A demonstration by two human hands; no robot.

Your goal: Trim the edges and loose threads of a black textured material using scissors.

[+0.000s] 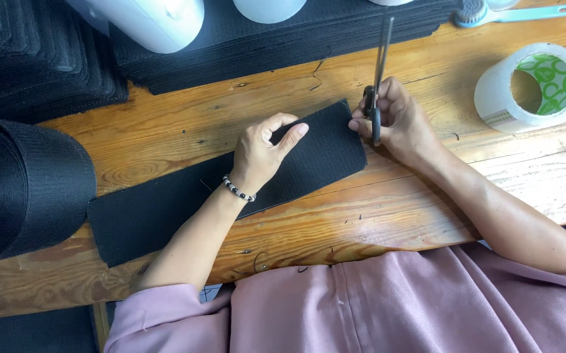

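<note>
A wide black woven strap (pixel 165 209) runs from a big roll (pixel 25 186) at the left across the wooden table (pixel 387 216). My left hand (pixel 263 153) lies flat on the strap near its right end, fingers spread and pressing it down. My right hand (pixel 397 121) grips a pair of dark scissors (pixel 379 72) by the handles, just beyond the strap's right edge. The blades point away from me and look closed.
Stacks of cut black strap pieces (pixel 283 39) fill the far side and the far left. White plastic objects (pixel 159 23) stand on them. A roll of clear tape (pixel 534 85) sits at the right, a teal brush (pixel 492 12) beyond it.
</note>
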